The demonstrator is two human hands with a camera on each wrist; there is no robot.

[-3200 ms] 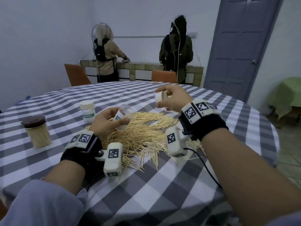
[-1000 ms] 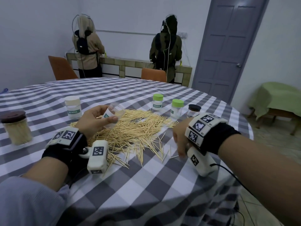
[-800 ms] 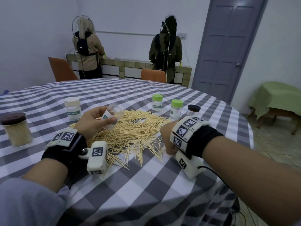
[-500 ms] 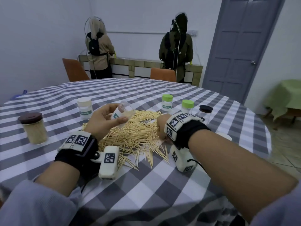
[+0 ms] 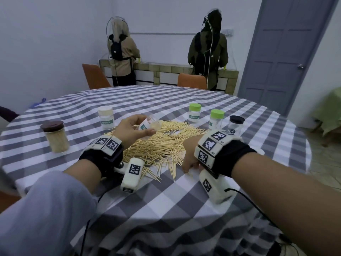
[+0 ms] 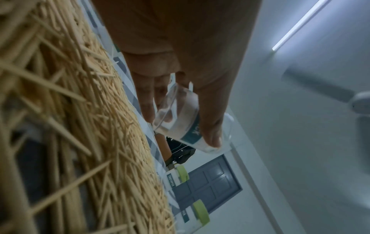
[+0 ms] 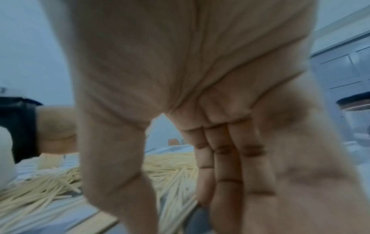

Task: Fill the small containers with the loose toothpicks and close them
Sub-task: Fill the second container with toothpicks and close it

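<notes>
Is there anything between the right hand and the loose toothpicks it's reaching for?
Nothing visible. The right hand is already at the near edge of the toothpick pile, its fingers reaching down among the sticks.

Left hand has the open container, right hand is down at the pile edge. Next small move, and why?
Probably pinch up a small bunch of toothpicks with the right hand: its straight fingers touch the pile but grip nothing, while the left hand holds the open container tilted, ready.
</notes>
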